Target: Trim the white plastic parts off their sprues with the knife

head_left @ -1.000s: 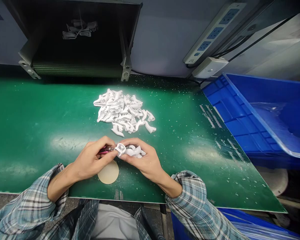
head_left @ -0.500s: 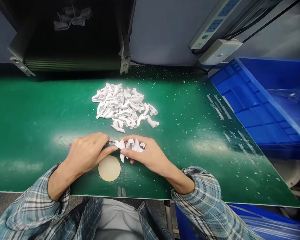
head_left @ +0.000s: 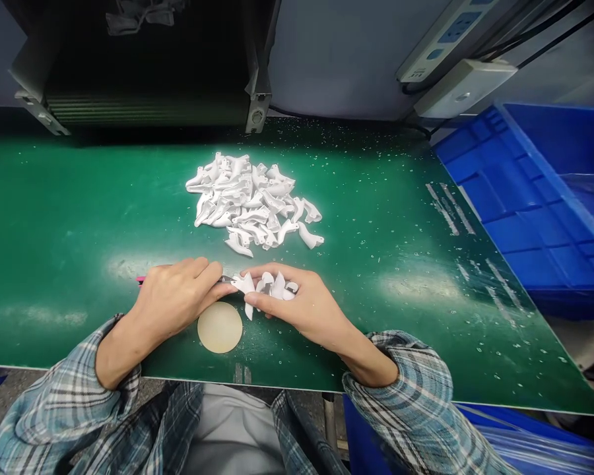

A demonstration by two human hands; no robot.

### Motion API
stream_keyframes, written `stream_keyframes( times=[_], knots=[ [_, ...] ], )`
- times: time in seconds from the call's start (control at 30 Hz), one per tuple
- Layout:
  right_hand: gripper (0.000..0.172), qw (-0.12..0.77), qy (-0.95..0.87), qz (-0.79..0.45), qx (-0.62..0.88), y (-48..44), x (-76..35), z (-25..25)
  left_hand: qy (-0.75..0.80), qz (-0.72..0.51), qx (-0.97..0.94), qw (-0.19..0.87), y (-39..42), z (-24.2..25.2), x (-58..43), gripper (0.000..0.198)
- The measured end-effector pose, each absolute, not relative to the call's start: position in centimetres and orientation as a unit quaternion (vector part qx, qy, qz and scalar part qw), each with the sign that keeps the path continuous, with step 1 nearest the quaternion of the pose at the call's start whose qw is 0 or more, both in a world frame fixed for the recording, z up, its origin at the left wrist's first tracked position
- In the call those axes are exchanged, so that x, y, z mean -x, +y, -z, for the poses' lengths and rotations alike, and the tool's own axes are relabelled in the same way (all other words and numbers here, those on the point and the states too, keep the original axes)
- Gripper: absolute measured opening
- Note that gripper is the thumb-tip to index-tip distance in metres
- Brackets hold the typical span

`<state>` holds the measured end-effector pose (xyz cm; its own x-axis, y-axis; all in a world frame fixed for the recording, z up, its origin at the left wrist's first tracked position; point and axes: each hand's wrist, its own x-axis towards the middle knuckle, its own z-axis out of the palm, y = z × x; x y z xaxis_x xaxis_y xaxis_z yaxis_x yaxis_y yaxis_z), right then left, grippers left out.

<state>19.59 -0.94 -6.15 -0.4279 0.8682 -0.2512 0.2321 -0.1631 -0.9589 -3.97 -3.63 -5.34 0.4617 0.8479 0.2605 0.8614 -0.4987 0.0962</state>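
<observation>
My left hand point(head_left: 178, 290) is closed round a slim knife; the knife's pink end point(head_left: 141, 280) sticks out behind the fist, and its dark tip point(head_left: 226, 280) meets a white curved plastic part point(head_left: 243, 285). That part is pinched between thumb and fingers of my right hand point(head_left: 309, 303). Several more white plastic parts point(head_left: 277, 285) are gathered in the same palm, partly hidden by the fingers. Just below the hands, a round cream disc point(head_left: 220, 328) lies on the green table. Beyond them is a pile of similar white parts point(head_left: 247, 198).
A dark conveyor end point(head_left: 148, 109) stands at the back left of the green tabletop point(head_left: 366, 264). To the right sits a blue crate point(head_left: 515, 198), with a power strip point(head_left: 435, 49) and a white box point(head_left: 465, 89) on the wall behind. Small white specks dot the table.
The camera view has shifted slightly, so the pile and crate appear a little higher and farther right. Both hands keep their grip, with the knife tip still at the white part.
</observation>
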Motion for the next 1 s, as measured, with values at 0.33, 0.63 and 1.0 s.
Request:
stream_keyframes(
  times=[0.33, 0.63, 1.0],
  knots=[
    [0.032, 0.275, -0.584, -0.598, 0.476, -1.1, -19.6, 6.2, -0.483, 0.133, 0.865, 0.025, -3.8, 5.4, 4.2, 0.043],
    [0.048, 0.314, -0.347, -0.818, 0.334, -0.4, -19.5, 7.6, -0.461, 0.286, 0.821, -0.18, -3.8, 4.7, 3.7, 0.03],
    [0.039, 0.314, -0.286, -0.854, 0.301, -0.4, -19.5, 7.6, -0.451, 0.245, 0.824, -0.239, -4.5, 5.3, 3.8, 0.025]
  ],
)
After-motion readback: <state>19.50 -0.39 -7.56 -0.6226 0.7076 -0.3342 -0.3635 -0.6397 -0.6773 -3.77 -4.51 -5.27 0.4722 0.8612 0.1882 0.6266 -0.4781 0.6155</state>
